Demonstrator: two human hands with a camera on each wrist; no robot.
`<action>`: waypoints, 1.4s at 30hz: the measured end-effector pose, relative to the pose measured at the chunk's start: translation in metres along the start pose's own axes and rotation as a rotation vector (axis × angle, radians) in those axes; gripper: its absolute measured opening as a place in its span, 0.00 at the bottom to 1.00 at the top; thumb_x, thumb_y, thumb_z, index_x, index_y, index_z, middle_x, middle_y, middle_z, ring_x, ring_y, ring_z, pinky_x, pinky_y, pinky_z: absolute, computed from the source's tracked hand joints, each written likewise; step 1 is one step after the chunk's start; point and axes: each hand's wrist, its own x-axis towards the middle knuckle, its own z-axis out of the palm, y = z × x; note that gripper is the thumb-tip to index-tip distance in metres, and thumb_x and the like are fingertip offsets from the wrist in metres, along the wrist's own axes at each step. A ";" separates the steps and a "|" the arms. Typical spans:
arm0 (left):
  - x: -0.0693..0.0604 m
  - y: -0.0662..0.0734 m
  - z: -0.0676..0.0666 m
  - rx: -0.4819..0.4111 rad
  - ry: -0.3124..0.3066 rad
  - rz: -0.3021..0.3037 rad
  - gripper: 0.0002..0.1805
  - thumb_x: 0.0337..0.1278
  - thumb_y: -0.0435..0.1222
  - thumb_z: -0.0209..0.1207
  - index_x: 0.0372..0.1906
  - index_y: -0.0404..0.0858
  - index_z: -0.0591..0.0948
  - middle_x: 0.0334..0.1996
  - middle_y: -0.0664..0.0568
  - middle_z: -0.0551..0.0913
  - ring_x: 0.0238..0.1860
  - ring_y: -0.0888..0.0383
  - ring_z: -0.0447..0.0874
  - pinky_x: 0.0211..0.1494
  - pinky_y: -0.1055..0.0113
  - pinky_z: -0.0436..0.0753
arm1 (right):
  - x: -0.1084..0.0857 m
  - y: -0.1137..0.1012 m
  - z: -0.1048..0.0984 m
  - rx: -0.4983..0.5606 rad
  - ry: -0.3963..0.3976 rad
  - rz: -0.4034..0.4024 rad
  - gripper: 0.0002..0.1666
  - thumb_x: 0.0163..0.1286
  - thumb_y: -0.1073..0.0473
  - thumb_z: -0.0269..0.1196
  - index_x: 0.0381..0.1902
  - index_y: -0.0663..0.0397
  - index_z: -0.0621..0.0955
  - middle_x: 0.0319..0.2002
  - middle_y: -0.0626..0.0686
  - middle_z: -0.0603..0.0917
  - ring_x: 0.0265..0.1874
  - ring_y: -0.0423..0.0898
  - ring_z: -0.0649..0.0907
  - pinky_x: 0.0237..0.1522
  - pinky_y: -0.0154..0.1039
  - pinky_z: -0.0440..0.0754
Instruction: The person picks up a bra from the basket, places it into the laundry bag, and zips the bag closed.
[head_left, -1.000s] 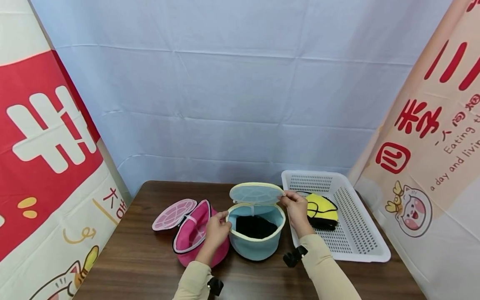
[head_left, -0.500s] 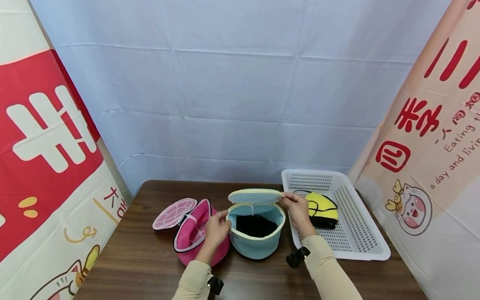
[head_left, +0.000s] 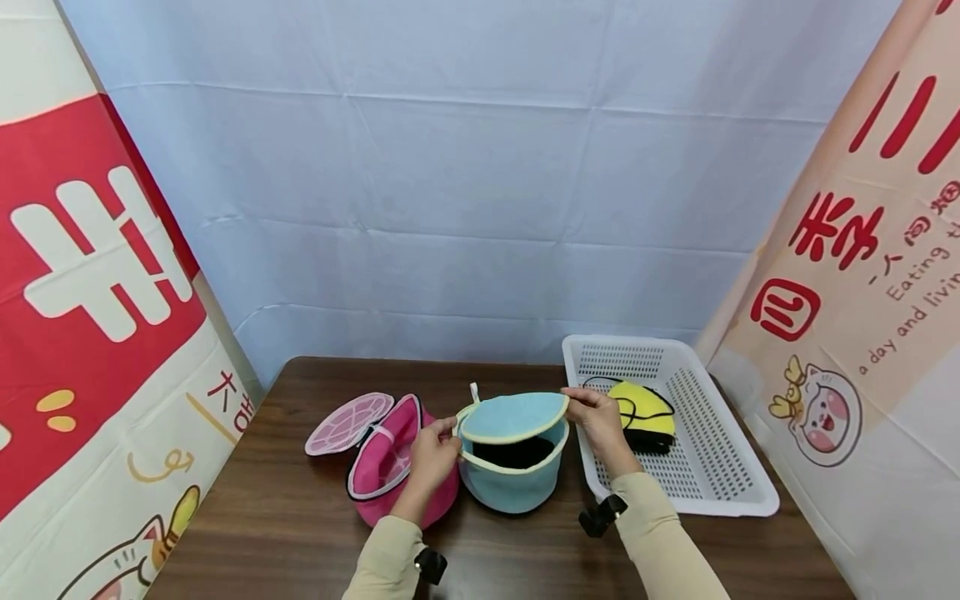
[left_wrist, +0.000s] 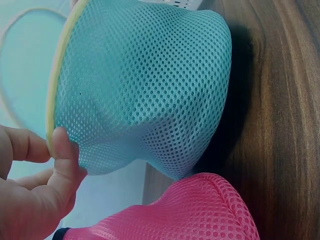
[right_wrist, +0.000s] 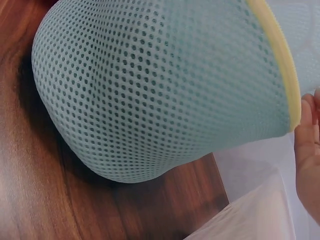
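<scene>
The left hand (head_left: 435,454) pinches the yellow-edged rim of a blue mesh bag (head_left: 510,490) between thumb and fingers, at the left side of its mouth. The right hand (head_left: 600,425) grasps the right edge of the bag's round lid (head_left: 513,417), which is blue with a pale yellow border too. The lid slopes over the opening, its back part higher than its front, and a gap shows between its front edge and the rim. Through that gap a black item (head_left: 517,453) is visible inside; its shape is mostly hidden.

The blue bag sits upright on the brown wooden tabletop (head_left: 262,492), near the middle. A small white tab (head_left: 474,392) sticks up at its back left. Just beside it on the left is a pink mesh bag (head_left: 408,507), its mouth open and its pink lid (head_left: 350,425) folded out to the left; the left forearm passes in front of it.

To the right of the blue bag lies a white plastic basket (head_left: 705,475) with slotted sides and bottom. A folded yellow and black item (head_left: 641,408) with thin black cords rests in its left part. Both arms wear beige sleeves (head_left: 663,537), with a small black camera (head_left: 431,566) at each wrist. Behind the tabletop hangs a pale blue cloth (head_left: 465,208).
</scene>
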 end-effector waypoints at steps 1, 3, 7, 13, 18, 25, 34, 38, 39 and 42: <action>0.001 0.001 0.000 0.000 -0.003 -0.004 0.22 0.43 0.21 0.50 0.50 0.22 0.76 0.30 0.41 0.81 0.18 0.60 0.76 0.22 0.67 0.78 | 0.000 0.000 0.000 -0.005 -0.006 -0.004 0.16 0.60 0.71 0.63 0.46 0.76 0.78 0.32 0.50 0.83 0.29 0.42 0.83 0.36 0.37 0.80; 0.002 0.001 0.000 -0.004 -0.009 -0.006 0.23 0.42 0.21 0.50 0.50 0.21 0.76 0.28 0.42 0.80 0.18 0.59 0.76 0.22 0.67 0.78 | 0.001 -0.001 -0.001 -0.012 -0.020 -0.006 0.17 0.60 0.72 0.62 0.46 0.78 0.77 0.32 0.49 0.84 0.30 0.42 0.83 0.35 0.37 0.80; 0.002 0.002 0.000 -0.013 -0.017 -0.019 0.23 0.42 0.21 0.50 0.50 0.21 0.75 0.27 0.43 0.79 0.18 0.58 0.76 0.22 0.67 0.78 | 0.001 -0.002 -0.002 -0.032 -0.039 0.009 0.16 0.61 0.71 0.60 0.46 0.78 0.77 0.34 0.51 0.84 0.31 0.42 0.83 0.36 0.37 0.80; -0.001 0.004 -0.001 -0.063 -0.036 -0.032 0.23 0.44 0.20 0.50 0.52 0.19 0.73 0.28 0.41 0.79 0.19 0.55 0.78 0.24 0.64 0.80 | -0.002 -0.005 -0.002 -0.065 -0.049 0.016 0.15 0.65 0.71 0.54 0.47 0.80 0.76 0.46 0.64 0.80 0.34 0.42 0.83 0.38 0.37 0.80; -0.007 0.020 -0.003 -0.145 -0.054 -0.044 0.24 0.46 0.18 0.48 0.54 0.15 0.69 0.33 0.34 0.78 0.21 0.54 0.78 0.30 0.53 0.81 | -0.005 -0.007 -0.002 -0.208 -0.044 0.031 0.18 0.62 0.63 0.63 0.47 0.71 0.79 0.46 0.62 0.80 0.37 0.42 0.82 0.41 0.37 0.79; -0.001 0.004 0.000 -0.212 -0.077 -0.078 0.24 0.49 0.18 0.48 0.56 0.15 0.67 0.37 0.35 0.77 0.21 0.59 0.77 0.33 0.52 0.81 | -0.007 -0.010 -0.003 -0.379 -0.056 0.055 0.17 0.60 0.65 0.65 0.47 0.68 0.80 0.42 0.60 0.82 0.36 0.45 0.81 0.44 0.47 0.78; -0.003 0.014 -0.001 -0.193 -0.086 -0.085 0.24 0.56 0.25 0.56 0.55 0.15 0.67 0.35 0.36 0.76 0.24 0.58 0.76 0.32 0.55 0.81 | -0.007 -0.016 0.008 -0.706 -0.068 -0.042 0.10 0.57 0.66 0.67 0.38 0.62 0.84 0.36 0.55 0.84 0.36 0.50 0.81 0.34 0.41 0.79; 0.000 0.004 0.002 -0.147 -0.082 -0.079 0.25 0.54 0.26 0.60 0.55 0.17 0.68 0.35 0.38 0.76 0.22 0.59 0.75 0.32 0.54 0.81 | -0.009 -0.016 0.010 -0.782 -0.036 -0.071 0.09 0.55 0.66 0.67 0.36 0.61 0.84 0.34 0.53 0.84 0.34 0.50 0.80 0.31 0.39 0.78; 0.000 0.003 0.002 -0.135 -0.080 -0.076 0.25 0.54 0.25 0.59 0.55 0.17 0.68 0.35 0.38 0.75 0.22 0.59 0.75 0.32 0.53 0.81 | -0.009 -0.016 0.011 -0.783 -0.033 -0.073 0.09 0.55 0.67 0.67 0.36 0.61 0.84 0.33 0.53 0.84 0.34 0.50 0.80 0.31 0.39 0.78; 0.000 0.001 0.003 -0.123 -0.075 -0.067 0.24 0.54 0.25 0.59 0.55 0.17 0.69 0.34 0.38 0.75 0.21 0.59 0.75 0.32 0.52 0.80 | -0.010 -0.016 0.011 -0.777 -0.030 -0.079 0.10 0.55 0.66 0.68 0.37 0.62 0.84 0.33 0.54 0.84 0.34 0.50 0.80 0.31 0.39 0.78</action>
